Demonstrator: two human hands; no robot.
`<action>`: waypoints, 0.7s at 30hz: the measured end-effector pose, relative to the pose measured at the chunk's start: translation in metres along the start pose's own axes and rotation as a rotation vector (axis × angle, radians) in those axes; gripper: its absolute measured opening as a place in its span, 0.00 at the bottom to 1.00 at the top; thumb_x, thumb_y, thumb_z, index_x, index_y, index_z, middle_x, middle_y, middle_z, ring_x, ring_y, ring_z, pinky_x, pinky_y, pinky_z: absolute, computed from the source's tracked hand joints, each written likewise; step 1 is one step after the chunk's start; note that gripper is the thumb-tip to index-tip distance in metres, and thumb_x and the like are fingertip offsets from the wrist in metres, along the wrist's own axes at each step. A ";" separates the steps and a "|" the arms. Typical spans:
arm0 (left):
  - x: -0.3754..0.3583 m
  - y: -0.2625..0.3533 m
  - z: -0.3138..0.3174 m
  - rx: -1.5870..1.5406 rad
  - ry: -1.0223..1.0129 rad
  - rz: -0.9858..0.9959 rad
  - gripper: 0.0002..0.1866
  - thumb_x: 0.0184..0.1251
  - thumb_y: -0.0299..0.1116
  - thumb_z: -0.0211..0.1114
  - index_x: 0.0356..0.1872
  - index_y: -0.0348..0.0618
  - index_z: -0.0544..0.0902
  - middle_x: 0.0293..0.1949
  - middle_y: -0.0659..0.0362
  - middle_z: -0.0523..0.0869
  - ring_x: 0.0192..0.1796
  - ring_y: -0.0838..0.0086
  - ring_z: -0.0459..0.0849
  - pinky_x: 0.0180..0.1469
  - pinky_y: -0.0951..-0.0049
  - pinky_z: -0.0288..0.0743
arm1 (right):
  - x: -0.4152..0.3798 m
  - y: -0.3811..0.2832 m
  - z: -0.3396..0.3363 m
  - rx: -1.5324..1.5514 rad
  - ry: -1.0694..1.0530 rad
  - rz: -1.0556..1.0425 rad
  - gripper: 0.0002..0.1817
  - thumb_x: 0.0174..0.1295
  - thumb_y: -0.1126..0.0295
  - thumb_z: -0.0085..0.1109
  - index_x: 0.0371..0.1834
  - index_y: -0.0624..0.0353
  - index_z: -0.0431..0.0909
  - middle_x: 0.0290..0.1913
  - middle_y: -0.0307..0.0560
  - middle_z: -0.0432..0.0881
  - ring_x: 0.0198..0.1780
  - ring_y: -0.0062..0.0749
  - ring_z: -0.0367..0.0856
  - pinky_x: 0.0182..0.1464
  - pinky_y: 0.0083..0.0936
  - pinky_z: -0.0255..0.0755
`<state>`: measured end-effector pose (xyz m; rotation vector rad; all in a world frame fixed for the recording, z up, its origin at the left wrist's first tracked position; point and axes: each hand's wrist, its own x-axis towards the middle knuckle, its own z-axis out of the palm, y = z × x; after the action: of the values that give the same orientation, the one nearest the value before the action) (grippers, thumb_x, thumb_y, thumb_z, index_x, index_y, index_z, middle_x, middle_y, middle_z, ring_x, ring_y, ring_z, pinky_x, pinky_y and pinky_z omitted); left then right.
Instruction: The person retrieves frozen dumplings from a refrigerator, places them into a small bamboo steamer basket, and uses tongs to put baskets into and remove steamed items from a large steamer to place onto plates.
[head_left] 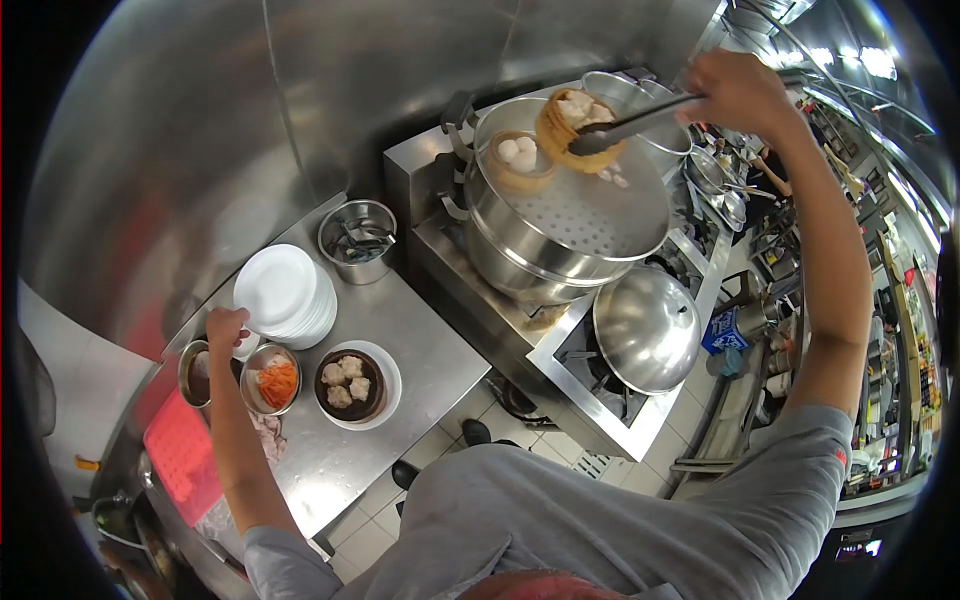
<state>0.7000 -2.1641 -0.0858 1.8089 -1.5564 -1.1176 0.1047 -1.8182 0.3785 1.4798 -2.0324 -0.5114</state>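
Up in the top centre of the frame, the right hand (pixel 735 90) is closed around the handles of a pair of tongs (pixel 640 122), and the tongs pinch the rim of a small bamboo basket of dumplings (pixel 575 125). That basket hangs tilted in the air just above the perforated tray of the big steel steamer (pixel 560 225), clear of the tray as far as I can tell. The tongs run long and slanted, from the hand at upper right down and left to the basket, so the basket sits to the left of and slightly below the right hand, at the far end of the tool. A second basket of dumplings (pixel 520 158) rests on the steamer tray just beside it, further left.

The left hand (pixel 225 325) is well away, at the left of the frame, fingers curled at the edge of a stack of white plates (pixel 283 293) on the steel bench (pixel 400 340); whether it grips a plate or only touches the stack I cannot tell. Near it, lower on the bench, stand a dark dish of dumplings on a white plate (pixel 355 385), a small bowl of shredded carrot (pixel 272 380) and another metal bowl (pixel 195 372). The steamer lid (pixel 645 328) lies to the right of centre, below the steamer.

The right hand is by far the nearer to the hanging basket; the left arm reaches the opposite way.
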 end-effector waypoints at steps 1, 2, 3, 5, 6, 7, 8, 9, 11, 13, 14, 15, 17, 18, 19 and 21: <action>0.002 -0.002 -0.002 -0.028 -0.018 -0.014 0.11 0.54 0.35 0.70 0.25 0.37 0.80 0.21 0.61 0.81 0.21 0.71 0.86 0.15 0.73 0.66 | -0.012 0.005 -0.007 -0.025 -0.047 0.013 0.22 0.50 0.48 0.77 0.38 0.54 0.88 0.39 0.50 0.85 0.47 0.48 0.86 0.47 0.46 0.78; 0.005 -0.006 -0.004 -0.054 -0.037 -0.027 0.11 0.54 0.35 0.70 0.27 0.37 0.81 0.22 0.61 0.81 0.21 0.72 0.85 0.16 0.73 0.66 | -0.024 0.005 -0.012 -0.049 -0.095 0.026 0.21 0.50 0.48 0.77 0.37 0.54 0.88 0.39 0.50 0.85 0.47 0.48 0.86 0.47 0.46 0.77; 0.008 -0.011 -0.006 -0.100 -0.034 -0.026 0.11 0.55 0.35 0.69 0.31 0.37 0.81 0.23 0.60 0.82 0.22 0.72 0.85 0.17 0.73 0.68 | -0.034 0.002 -0.013 -0.052 -0.147 0.041 0.21 0.50 0.48 0.76 0.36 0.53 0.88 0.39 0.50 0.85 0.46 0.48 0.86 0.47 0.47 0.78; 0.012 -0.022 -0.008 -0.194 -0.029 -0.023 0.14 0.55 0.35 0.68 0.39 0.38 0.81 0.26 0.60 0.83 0.22 0.74 0.84 0.19 0.74 0.70 | -0.054 -0.003 -0.014 -0.058 -0.251 0.070 0.20 0.52 0.48 0.76 0.35 0.53 0.89 0.39 0.50 0.85 0.45 0.49 0.86 0.46 0.47 0.78; 0.013 -0.026 -0.013 -0.252 -0.072 -0.054 0.17 0.57 0.33 0.66 0.48 0.40 0.79 0.30 0.60 0.85 0.27 0.75 0.85 0.24 0.75 0.74 | -0.064 -0.006 -0.008 -0.075 -0.236 0.053 0.20 0.52 0.48 0.76 0.35 0.52 0.89 0.39 0.50 0.86 0.44 0.50 0.87 0.46 0.47 0.79; 0.007 -0.022 -0.017 -0.331 -0.100 -0.042 0.17 0.57 0.33 0.66 0.48 0.41 0.80 0.31 0.61 0.85 0.28 0.75 0.85 0.26 0.74 0.75 | -0.073 -0.009 0.003 -0.091 -0.220 0.036 0.20 0.52 0.47 0.76 0.35 0.52 0.89 0.39 0.50 0.86 0.44 0.51 0.87 0.46 0.47 0.80; -0.002 -0.017 -0.021 -0.410 -0.127 -0.031 0.16 0.57 0.32 0.65 0.47 0.41 0.80 0.32 0.61 0.85 0.29 0.75 0.85 0.27 0.74 0.76 | -0.079 -0.012 0.014 -0.106 -0.204 0.018 0.20 0.52 0.47 0.76 0.36 0.52 0.89 0.39 0.50 0.86 0.43 0.52 0.87 0.46 0.47 0.80; -0.008 -0.015 -0.022 -0.487 -0.152 -0.024 0.15 0.58 0.31 0.64 0.47 0.42 0.80 0.33 0.62 0.85 0.30 0.75 0.85 0.28 0.74 0.77 | -0.082 -0.015 0.022 -0.101 -0.237 0.008 0.21 0.52 0.47 0.76 0.36 0.52 0.89 0.38 0.50 0.86 0.43 0.53 0.87 0.46 0.46 0.81; -0.007 -0.022 -0.023 -0.536 -0.206 -0.017 0.15 0.58 0.30 0.63 0.48 0.43 0.80 0.35 0.62 0.85 0.32 0.75 0.85 0.30 0.73 0.78 | -0.083 -0.023 0.037 -0.090 -0.300 -0.016 0.22 0.52 0.46 0.76 0.36 0.53 0.89 0.38 0.50 0.87 0.43 0.54 0.88 0.47 0.46 0.82; -0.008 -0.026 -0.019 -0.601 -0.235 -0.016 0.15 0.59 0.29 0.62 0.49 0.43 0.80 0.37 0.62 0.85 0.33 0.75 0.86 0.32 0.72 0.80 | -0.082 -0.031 0.048 -0.066 -0.356 -0.039 0.23 0.52 0.45 0.75 0.35 0.55 0.89 0.37 0.51 0.87 0.44 0.53 0.89 0.49 0.45 0.82; -0.010 -0.027 -0.016 -0.640 -0.239 -0.020 0.15 0.59 0.28 0.62 0.49 0.43 0.80 0.38 0.61 0.85 0.33 0.74 0.86 0.32 0.71 0.81 | -0.080 -0.033 0.056 -0.056 -0.379 -0.062 0.23 0.52 0.46 0.76 0.35 0.56 0.89 0.38 0.53 0.88 0.44 0.53 0.89 0.49 0.43 0.83; -0.011 -0.027 -0.014 -0.680 -0.242 -0.022 0.16 0.59 0.28 0.61 0.49 0.43 0.80 0.39 0.61 0.85 0.33 0.74 0.86 0.33 0.71 0.82 | -0.077 -0.035 0.062 -0.047 -0.400 -0.085 0.23 0.52 0.46 0.76 0.35 0.57 0.89 0.39 0.54 0.88 0.45 0.52 0.90 0.49 0.42 0.84; -0.013 -0.028 -0.015 -0.670 -0.231 -0.032 0.17 0.59 0.27 0.61 0.51 0.41 0.80 0.40 0.61 0.85 0.36 0.73 0.87 0.36 0.68 0.84 | -0.069 -0.025 0.069 -0.048 -0.329 -0.109 0.24 0.50 0.45 0.76 0.34 0.58 0.89 0.39 0.53 0.88 0.43 0.51 0.90 0.49 0.43 0.83; -0.015 -0.030 -0.015 -0.665 -0.225 -0.038 0.17 0.59 0.26 0.60 0.51 0.41 0.79 0.40 0.60 0.85 0.37 0.73 0.87 0.37 0.66 0.85 | -0.062 -0.018 0.065 -0.034 -0.270 -0.118 0.25 0.49 0.45 0.77 0.34 0.58 0.89 0.39 0.52 0.88 0.43 0.51 0.90 0.49 0.43 0.83; -0.014 -0.035 -0.016 -0.681 -0.248 -0.032 0.18 0.59 0.26 0.60 0.52 0.40 0.79 0.41 0.60 0.85 0.39 0.72 0.87 0.39 0.65 0.86 | -0.055 -0.011 0.060 -0.020 -0.213 -0.125 0.25 0.49 0.45 0.77 0.34 0.58 0.88 0.39 0.52 0.88 0.43 0.51 0.89 0.49 0.44 0.83; -0.006 -0.044 -0.018 -0.712 -0.300 -0.017 0.18 0.58 0.25 0.60 0.52 0.38 0.79 0.44 0.58 0.86 0.43 0.69 0.88 0.43 0.62 0.87 | -0.026 -0.011 0.059 -0.012 -0.179 -0.112 0.25 0.51 0.45 0.76 0.37 0.57 0.87 0.41 0.52 0.88 0.46 0.50 0.88 0.49 0.45 0.82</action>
<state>0.7394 -2.1510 -0.1099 1.2114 -1.0704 -1.7354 0.0804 -1.7988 0.3206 1.5975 -2.0845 -0.7237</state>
